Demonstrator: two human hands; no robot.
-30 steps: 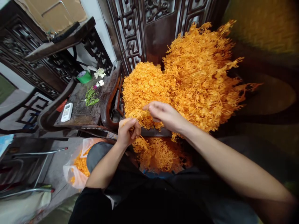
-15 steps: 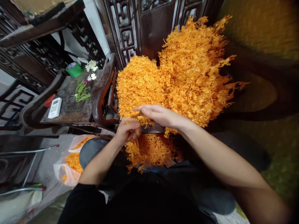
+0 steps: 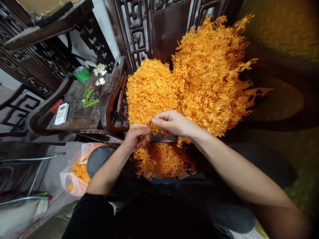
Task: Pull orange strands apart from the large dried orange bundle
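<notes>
Fingers (image 3: pixel 140 130): left hand (image 3: pixel 136 136) curled round stringy orange strands (image 3: pixel 143 158), right hand (image 3: pixel 173 122) pinching beside it (on what, can't tell!)
Heap (image 3: pixel 152 91): frizzy, just beyond
Chair (image 3: pixel 81 114): worn dark wood
Woodwork (image 3: pixel 164 30): glossy, carved, behind

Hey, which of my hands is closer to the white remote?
Left. Your left hand is to the right of the remote, beyond the chair's armrest; your right hand is farther right, by the orange heaps.

No readable text or numbers
</notes>
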